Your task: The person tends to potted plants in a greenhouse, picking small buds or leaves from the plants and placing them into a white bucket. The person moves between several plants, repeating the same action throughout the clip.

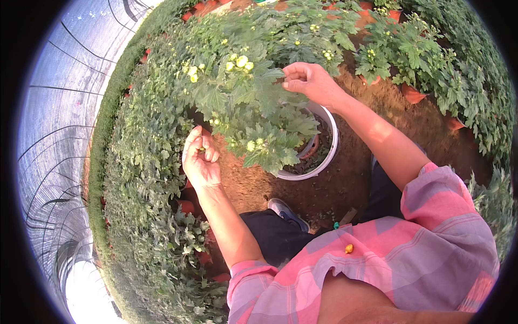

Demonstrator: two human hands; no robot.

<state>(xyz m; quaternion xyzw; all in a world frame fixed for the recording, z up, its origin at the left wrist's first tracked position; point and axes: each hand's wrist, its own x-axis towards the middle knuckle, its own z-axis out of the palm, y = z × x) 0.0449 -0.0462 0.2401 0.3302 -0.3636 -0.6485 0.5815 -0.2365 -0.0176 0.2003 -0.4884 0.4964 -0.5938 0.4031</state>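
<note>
A leafy chrysanthemum plant (259,95) with yellow-green buds (241,61) stands in front of me, partly over a white bucket (332,152). Inside the bucket, part of a reddish-brown pot (311,148) shows below the leaves. My right hand (309,81) is at the plant's right side, fingers curled with the tips at a leaf edge; whether they pinch it is unclear. My left hand (201,156) is raised at the plant's lower left, palm up and fingers bent, with a small green bit (202,149), apparently a bud, among them.
Dense rows of potted chrysanthemums (149,162) run along the left. More plants in orange-red pots (412,94) stand at the right and top. Brown soil (247,182) lies between the rows. My shoe (288,214) is below the bucket. Plastic sheeting (60,121) curves at the far left.
</note>
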